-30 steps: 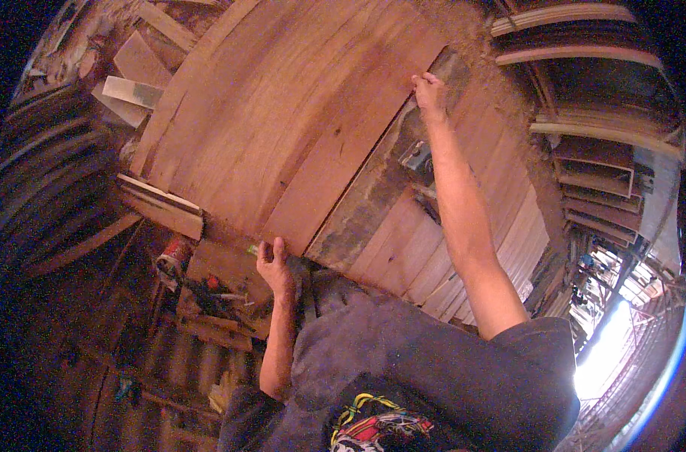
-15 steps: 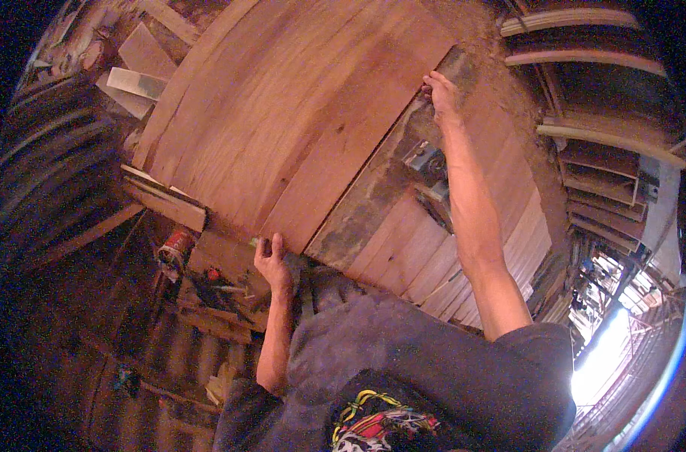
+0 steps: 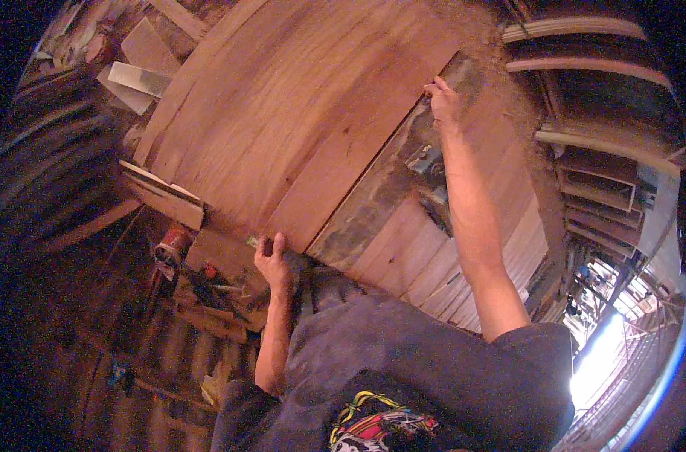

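Note:
A broad reddish-brown wooden panel (image 3: 283, 120) lies in front of me. A narrower wooden board (image 3: 358, 147) runs along its right side, with a dark gap beyond its straight edge. At the near end of that board, my left hand (image 3: 272, 264) is closed on the corner, thumb and finger up. A small greenish thing (image 3: 253, 242) shows beside its fingertips; I cannot make out what it is. My right hand (image 3: 445, 105) reaches far forward, its fingers bent over the same board's edge near the far end. Its fingertips are partly hidden.
Right of the board lie a dusty dark plank (image 3: 365, 218), a metal hand tool (image 3: 427, 162) partly behind my right forearm, and pale slats (image 3: 411, 264). A red can (image 3: 173, 245) stands at lower left. Wood offcuts (image 3: 140, 79) lie at upper left; shelves of timber (image 3: 599, 139) line the right.
Both hands keep their places on the board's edge. My right hand sits very slightly nearer and to the right; the whole view has shifted a little.

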The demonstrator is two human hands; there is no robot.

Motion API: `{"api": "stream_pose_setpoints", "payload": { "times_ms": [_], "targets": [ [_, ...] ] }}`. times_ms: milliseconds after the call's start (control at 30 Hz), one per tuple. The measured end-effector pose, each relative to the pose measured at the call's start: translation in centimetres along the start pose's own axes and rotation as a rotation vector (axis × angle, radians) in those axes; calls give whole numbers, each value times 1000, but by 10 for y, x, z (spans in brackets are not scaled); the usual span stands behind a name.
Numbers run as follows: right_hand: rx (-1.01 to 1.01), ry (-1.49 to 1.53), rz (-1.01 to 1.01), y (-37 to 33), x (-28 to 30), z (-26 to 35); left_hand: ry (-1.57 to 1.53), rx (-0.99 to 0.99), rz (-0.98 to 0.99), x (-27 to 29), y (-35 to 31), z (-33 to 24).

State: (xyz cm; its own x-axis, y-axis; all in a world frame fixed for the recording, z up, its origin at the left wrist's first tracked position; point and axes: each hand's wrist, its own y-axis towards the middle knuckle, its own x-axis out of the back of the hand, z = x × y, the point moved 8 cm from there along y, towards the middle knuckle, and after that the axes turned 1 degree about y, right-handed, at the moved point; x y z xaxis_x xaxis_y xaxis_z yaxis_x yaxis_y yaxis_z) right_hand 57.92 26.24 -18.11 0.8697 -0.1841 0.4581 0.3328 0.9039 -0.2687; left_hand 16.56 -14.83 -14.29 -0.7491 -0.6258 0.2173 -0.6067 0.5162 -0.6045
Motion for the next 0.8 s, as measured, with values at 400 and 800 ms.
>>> {"api": "stream_pose_setpoints", "payload": {
  "times_ms": [400, 800],
  "targets": [
    [264, -17, -7, -149, -38, 66, -507, 186, 186, 26, 117, 10],
    [623, -622, 153, -341, -93, 88, -264, -5, 278, 25, 117, -25]
  ]
}}
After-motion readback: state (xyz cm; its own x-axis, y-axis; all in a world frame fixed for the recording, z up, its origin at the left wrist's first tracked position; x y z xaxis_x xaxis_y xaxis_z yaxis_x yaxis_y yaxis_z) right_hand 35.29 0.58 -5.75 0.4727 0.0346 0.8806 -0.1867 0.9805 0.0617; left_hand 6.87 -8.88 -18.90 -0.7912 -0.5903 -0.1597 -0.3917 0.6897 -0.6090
